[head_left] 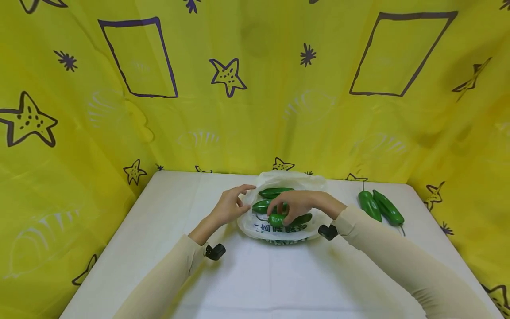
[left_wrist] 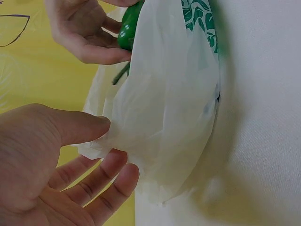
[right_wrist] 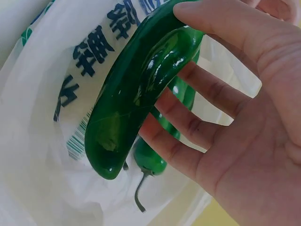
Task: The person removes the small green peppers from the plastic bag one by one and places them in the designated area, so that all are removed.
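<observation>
My right hand [head_left: 294, 204] holds a green pepper [right_wrist: 113, 113] between thumb and fingers, over the mouth of a white plastic bag [head_left: 255, 232]. The pepper is long, glossy and curved. Inside the bag lie other green peppers [head_left: 275, 192], one showing its thin stem behind my fingers in the right wrist view. At the bag's left side is my left hand [head_left: 228, 206], thumb [left_wrist: 96, 127] and fingertips right at the thin plastic and spread apart. Green leaf print and dark blue lettering mark the bag.
Two more green peppers [head_left: 369, 205] lie side by side on the white tabletop [head_left: 255, 279], right of the bag. Yellow curtains [head_left: 255, 119] with starfish drawings rise behind the table and along both sides.
</observation>
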### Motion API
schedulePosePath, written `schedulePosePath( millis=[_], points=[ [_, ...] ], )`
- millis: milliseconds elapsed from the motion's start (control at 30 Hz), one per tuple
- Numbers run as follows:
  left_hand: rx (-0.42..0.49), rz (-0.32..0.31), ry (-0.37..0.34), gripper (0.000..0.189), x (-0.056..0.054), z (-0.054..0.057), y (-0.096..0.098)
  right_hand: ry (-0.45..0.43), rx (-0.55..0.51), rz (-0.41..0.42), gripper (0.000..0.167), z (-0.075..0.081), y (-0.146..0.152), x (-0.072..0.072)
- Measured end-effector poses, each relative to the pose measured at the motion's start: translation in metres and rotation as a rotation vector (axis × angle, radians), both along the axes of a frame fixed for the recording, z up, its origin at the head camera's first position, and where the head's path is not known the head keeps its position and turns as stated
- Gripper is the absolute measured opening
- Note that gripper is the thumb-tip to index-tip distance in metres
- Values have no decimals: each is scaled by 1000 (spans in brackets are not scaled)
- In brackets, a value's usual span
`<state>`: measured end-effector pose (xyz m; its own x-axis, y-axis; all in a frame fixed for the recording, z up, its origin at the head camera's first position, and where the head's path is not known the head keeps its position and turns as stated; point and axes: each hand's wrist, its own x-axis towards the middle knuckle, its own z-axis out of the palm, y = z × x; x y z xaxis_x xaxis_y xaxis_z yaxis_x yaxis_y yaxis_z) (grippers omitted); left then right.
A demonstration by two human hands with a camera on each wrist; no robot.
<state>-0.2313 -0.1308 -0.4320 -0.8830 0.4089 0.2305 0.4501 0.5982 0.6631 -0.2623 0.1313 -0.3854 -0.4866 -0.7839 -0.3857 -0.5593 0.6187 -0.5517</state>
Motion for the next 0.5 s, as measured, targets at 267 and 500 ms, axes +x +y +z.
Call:
schedulePosePath(
  millis=[267,500],
  points=[
    [0,-3,10,58,0,-1,0,37,-49,-18,43,15,9,0],
    [0,2,-5,58,0,-1,-1,64,-94,-36,43,25,17,2]
  ],
)
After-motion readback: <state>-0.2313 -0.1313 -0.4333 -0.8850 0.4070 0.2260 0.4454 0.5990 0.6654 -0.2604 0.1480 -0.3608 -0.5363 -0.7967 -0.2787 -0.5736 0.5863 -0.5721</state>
